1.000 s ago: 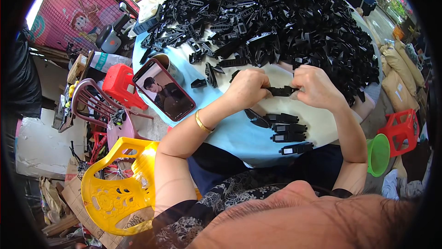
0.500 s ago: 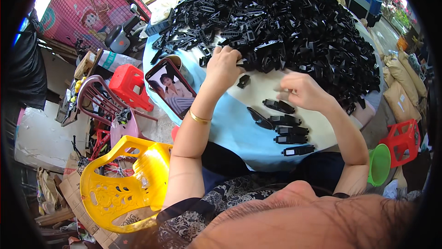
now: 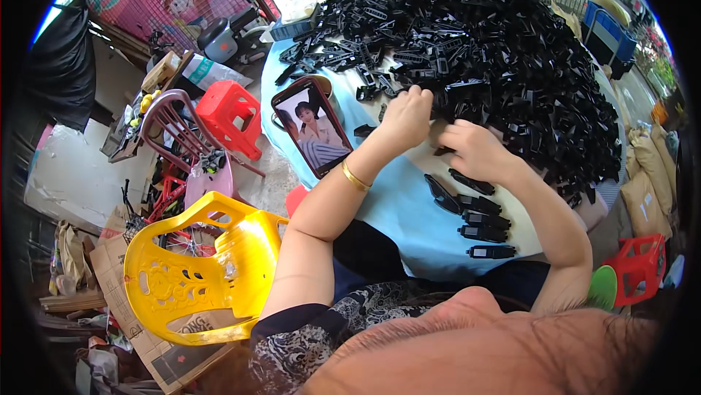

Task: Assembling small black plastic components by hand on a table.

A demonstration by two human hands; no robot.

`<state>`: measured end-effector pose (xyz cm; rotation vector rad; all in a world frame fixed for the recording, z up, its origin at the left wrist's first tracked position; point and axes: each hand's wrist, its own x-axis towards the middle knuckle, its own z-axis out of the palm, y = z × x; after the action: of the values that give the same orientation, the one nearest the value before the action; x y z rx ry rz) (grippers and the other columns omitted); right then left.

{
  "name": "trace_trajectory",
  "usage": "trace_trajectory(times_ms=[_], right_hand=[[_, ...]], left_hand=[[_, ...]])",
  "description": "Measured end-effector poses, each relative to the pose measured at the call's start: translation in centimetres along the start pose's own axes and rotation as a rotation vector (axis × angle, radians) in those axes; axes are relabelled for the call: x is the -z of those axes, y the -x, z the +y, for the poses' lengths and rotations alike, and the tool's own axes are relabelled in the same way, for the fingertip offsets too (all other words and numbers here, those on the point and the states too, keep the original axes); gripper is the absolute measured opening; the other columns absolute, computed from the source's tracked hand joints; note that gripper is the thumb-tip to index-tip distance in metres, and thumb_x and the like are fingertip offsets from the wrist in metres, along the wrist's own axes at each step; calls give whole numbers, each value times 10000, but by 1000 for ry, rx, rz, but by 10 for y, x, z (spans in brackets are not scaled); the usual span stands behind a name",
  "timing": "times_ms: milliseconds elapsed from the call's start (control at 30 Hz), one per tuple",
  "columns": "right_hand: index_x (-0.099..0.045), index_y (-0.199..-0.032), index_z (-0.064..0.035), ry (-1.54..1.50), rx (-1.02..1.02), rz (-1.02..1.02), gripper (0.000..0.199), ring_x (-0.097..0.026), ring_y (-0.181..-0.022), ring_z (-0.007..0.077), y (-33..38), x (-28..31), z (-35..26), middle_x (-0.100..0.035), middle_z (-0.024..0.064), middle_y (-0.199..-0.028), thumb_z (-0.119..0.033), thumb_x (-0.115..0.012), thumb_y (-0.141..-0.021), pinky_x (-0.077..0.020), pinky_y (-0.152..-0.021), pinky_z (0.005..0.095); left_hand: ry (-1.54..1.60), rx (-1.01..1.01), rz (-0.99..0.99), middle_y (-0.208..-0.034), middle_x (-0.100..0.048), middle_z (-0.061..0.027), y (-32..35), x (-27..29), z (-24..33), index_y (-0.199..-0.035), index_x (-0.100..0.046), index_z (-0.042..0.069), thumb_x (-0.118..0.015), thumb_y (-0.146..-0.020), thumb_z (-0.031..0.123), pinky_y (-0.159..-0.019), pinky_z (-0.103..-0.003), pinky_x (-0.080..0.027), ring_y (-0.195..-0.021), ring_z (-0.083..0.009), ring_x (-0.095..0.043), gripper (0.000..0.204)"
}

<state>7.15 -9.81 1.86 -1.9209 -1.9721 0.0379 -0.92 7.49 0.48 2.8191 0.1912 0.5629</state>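
A big heap of black plastic parts [image 3: 504,52] covers the far side of a round table with a light blue cloth [image 3: 394,209]. At the heap's near edge my left hand [image 3: 409,119] has its fingers curled together; what they grip is hidden. Close on its right, my right hand [image 3: 476,150] has bent, closed fingers, with a dark bit under the fingertips too blurred to name. Nearer me, several longer black plastic pieces [image 3: 483,234] lie roughly in a column. Left of my left wrist lies a loose small black part [image 3: 364,131].
A phone [image 3: 312,126] showing a video leans on a cup at the table's left. Beyond stand a red stool [image 3: 230,117], a pinkish chair [image 3: 171,121] and a yellow plastic chair [image 3: 252,249]. At right are a red stool [image 3: 639,271], a green tub [image 3: 603,287] and sacks [image 3: 646,201].
My view has shifted, moving the scene in the picture. My hands have come closer together, the left moving right along the heap's edge toward the right hand.
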Motion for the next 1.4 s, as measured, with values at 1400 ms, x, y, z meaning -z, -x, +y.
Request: trace_trajectory(times_ms=[1400], right_hand=[[-645,-807,8,44,-73,159,209,-511,-825,259,56,25,30,-544,96,-803,57,-564,-621,-465,-697,351]], left_hand=[[308,-171,-154,-791,-605,-163,18,-11,54,-737,-621,-10,-674,-674,113,-724,-413,-483,-799,-343,-596,147]])
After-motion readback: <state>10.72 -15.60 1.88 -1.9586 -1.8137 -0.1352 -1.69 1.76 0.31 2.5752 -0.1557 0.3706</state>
